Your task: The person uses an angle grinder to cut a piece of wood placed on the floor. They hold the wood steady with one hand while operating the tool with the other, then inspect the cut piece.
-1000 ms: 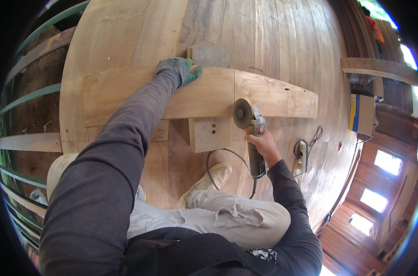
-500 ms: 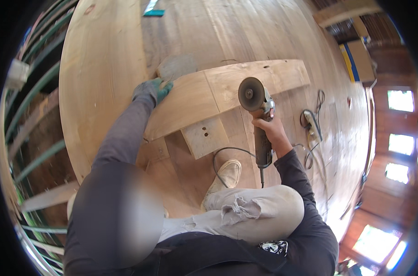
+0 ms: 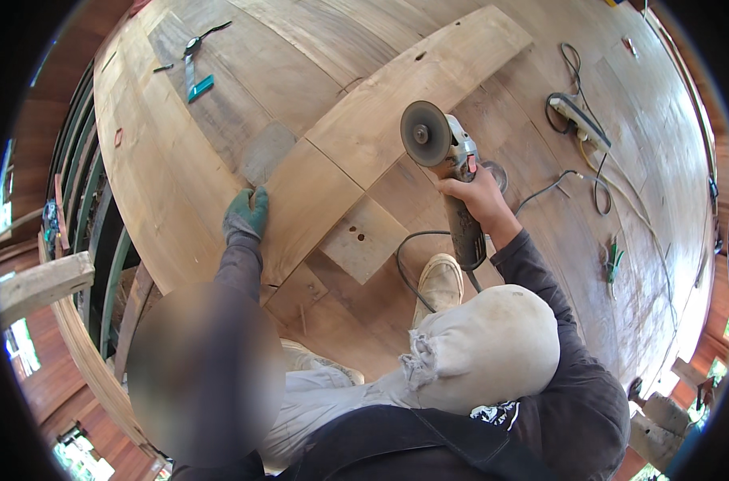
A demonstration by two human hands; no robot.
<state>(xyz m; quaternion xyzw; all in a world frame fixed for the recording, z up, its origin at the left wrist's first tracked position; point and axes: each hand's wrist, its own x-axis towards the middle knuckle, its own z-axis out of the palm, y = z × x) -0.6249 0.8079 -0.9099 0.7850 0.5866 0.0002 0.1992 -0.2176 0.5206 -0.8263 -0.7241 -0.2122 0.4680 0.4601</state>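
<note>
My right hand (image 3: 480, 196) is wrapped round the body of an angle grinder (image 3: 464, 228), held above the floor with its grey disc (image 3: 426, 136) at the far end. The disc is close over the near edge of a long wooden board (image 3: 316, 188). A thin dark line crosses the board left of the disc. My left hand (image 3: 246, 215), in a grey and green glove, grips the board's left edge with bent fingers. Under the board's near side lies a square wooden block (image 3: 366, 240) with dark holes. A flat grey slab (image 3: 270, 152) lies just beyond the left hand.
A try square (image 3: 200, 86) with a turquoise handle and a tape measure (image 3: 193, 46) lie far left. At right are a power strip (image 3: 579, 122) with trailing cords and a green-handled tool (image 3: 615, 260). The grinder's cord (image 3: 399, 260) loops by my shoe (image 3: 440, 280).
The view has turned and shifted, so the board now slants more steeply. My left hand sits lower along the board's left edge. The grinder stays in my right hand, over the board's near edge.
</note>
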